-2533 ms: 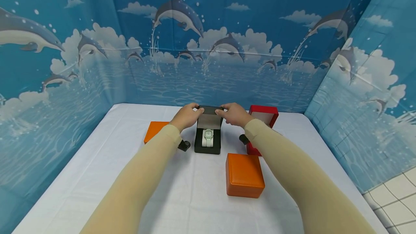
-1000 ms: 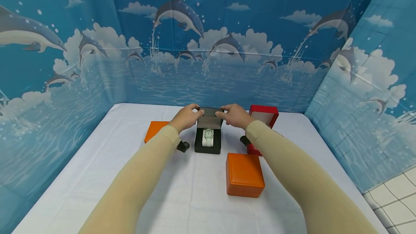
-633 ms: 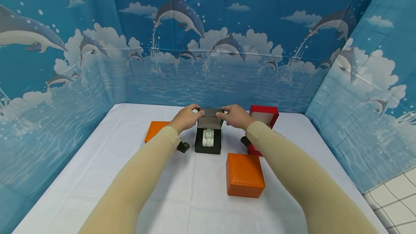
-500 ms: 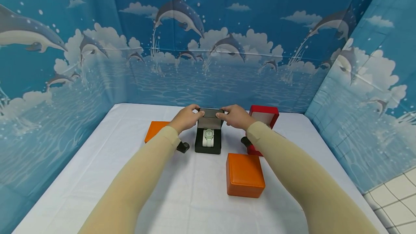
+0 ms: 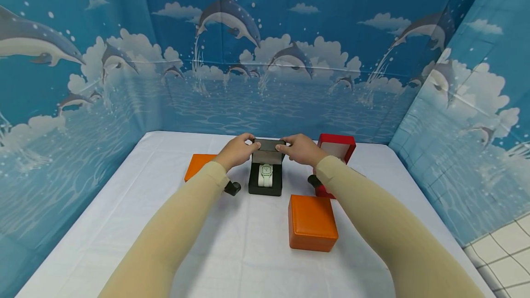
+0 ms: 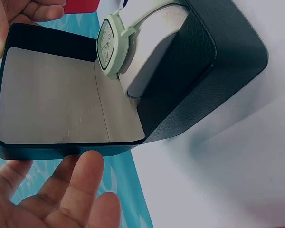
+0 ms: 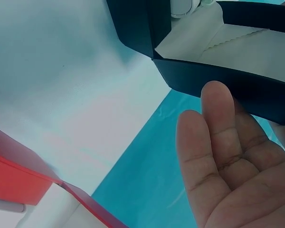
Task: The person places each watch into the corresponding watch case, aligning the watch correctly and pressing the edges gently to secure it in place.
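A black watch box [image 5: 265,192] stands raised-lidded on the white cloth in the head view. Inside it sits a pale green watch [image 5: 266,176] on a light cushion. My left hand [image 5: 238,151] pinches the left corner of the lid [image 5: 269,145], thumb on the front edge and fingers behind. On the opposite corner, my right hand [image 5: 304,150] grips the lid the same way. The left wrist view shows the watch [image 6: 109,45] by the lid's beige lining, with left-hand fingers [image 6: 85,183] along the lid's side. Right-hand fingers [image 7: 218,114] lie beside the lid in the right wrist view.
An orange box [image 5: 312,224] with its lid down stands at the front right. Another orange box [image 5: 198,164] is partly behind my left arm. An open red box [image 5: 336,140] stands right of my right hand, partly covered by the sleeve. A dolphin-print curtain [image 5: 265,100] hangs behind the table.
Both hands have come slightly down and toward me with the lid, which now tilts a little further forward. The watch and the other boxes have stayed put.
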`<state>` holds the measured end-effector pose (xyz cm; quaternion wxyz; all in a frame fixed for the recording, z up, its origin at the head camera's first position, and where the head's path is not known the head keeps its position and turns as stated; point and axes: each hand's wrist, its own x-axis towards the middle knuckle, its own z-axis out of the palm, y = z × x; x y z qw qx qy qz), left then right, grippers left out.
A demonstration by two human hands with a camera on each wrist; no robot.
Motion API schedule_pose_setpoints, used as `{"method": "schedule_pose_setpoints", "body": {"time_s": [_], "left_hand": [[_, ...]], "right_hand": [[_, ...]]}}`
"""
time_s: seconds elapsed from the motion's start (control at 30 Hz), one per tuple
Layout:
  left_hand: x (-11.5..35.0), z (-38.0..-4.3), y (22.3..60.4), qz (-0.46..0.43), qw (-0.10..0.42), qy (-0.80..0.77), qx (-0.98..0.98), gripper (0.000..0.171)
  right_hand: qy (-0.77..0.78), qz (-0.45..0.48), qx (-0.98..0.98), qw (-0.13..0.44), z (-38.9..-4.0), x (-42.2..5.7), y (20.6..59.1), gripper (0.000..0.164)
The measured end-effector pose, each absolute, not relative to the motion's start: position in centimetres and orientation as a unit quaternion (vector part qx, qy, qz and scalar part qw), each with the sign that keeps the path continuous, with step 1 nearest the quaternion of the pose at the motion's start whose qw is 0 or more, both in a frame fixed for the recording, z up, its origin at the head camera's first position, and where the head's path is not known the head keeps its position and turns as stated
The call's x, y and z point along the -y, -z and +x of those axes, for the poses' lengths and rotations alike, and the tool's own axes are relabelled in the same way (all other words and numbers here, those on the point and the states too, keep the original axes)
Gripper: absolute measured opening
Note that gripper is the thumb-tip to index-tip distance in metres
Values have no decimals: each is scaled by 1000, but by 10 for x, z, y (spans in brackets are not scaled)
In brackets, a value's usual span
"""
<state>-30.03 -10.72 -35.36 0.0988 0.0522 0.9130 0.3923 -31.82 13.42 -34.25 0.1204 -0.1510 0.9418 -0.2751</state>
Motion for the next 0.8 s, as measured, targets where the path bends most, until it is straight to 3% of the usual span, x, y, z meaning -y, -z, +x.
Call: {"method": "schedule_pose_setpoints", "body": {"time_s": [0.8], "left_hand": [[108, -299, 358, 57, 91, -387, -916, 52]], "right_hand": [[268, -157, -942, 125, -316, -137, 344, 67]]}}
